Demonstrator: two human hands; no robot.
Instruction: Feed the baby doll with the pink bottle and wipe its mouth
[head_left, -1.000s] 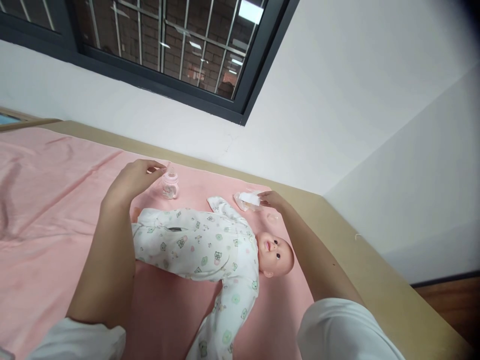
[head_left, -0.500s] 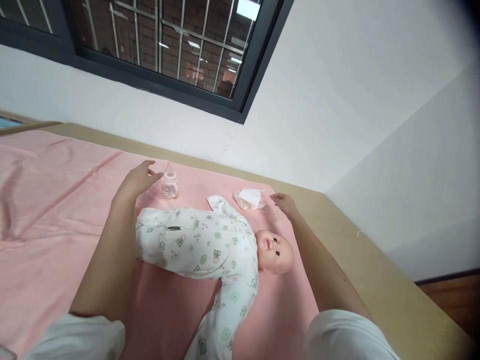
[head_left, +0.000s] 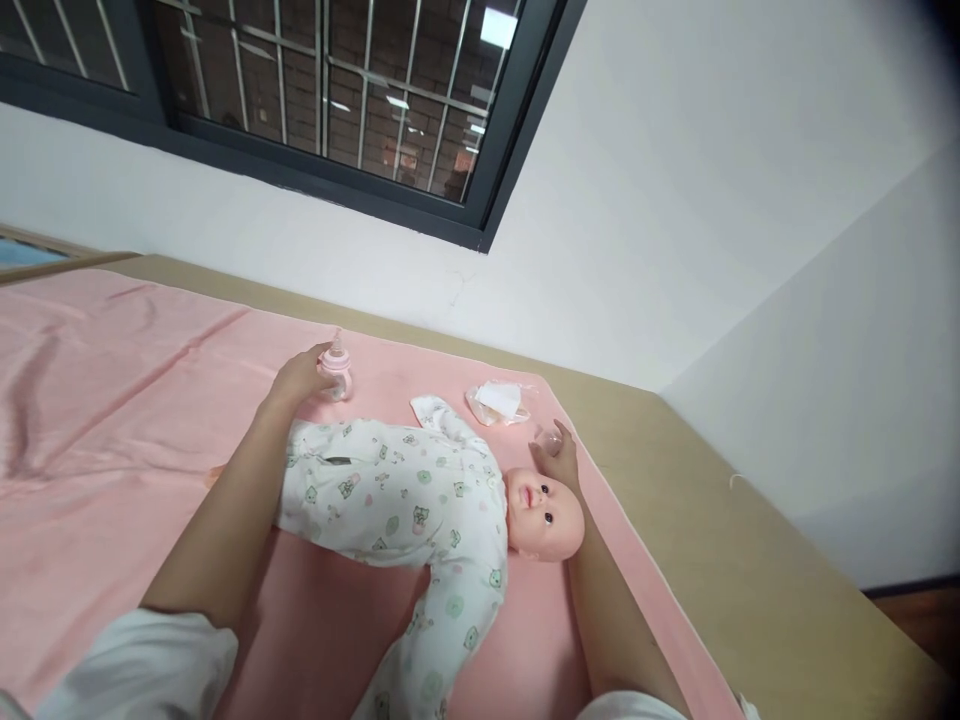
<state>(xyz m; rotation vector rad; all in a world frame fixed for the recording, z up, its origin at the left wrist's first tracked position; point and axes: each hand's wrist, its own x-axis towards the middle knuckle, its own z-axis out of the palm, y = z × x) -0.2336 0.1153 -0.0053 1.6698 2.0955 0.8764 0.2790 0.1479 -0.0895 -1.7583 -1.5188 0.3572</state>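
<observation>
From far away, I am pinching the little pink bottle (head_left: 339, 372) in the grip of my left hand (head_left: 300, 376). My thumb is pressing on the near side and my fingers are curling round the far side. The bottle is sitting at the tips of my fingers, on their right, and its soft top is pointing up. My right hand (head_left: 562, 466) is pinching the clear cap (head_left: 550, 441) between the thumb and fingers. It is resting just beside the head of the doll (head_left: 397, 490). The doll is lying on its back on the pink cloth (head_left: 540, 630), which is covering part of the counter (head_left: 697, 500). A see-through bag (head_left: 496, 402) with white paper is lying between my hands, nearer the right one.
</observation>
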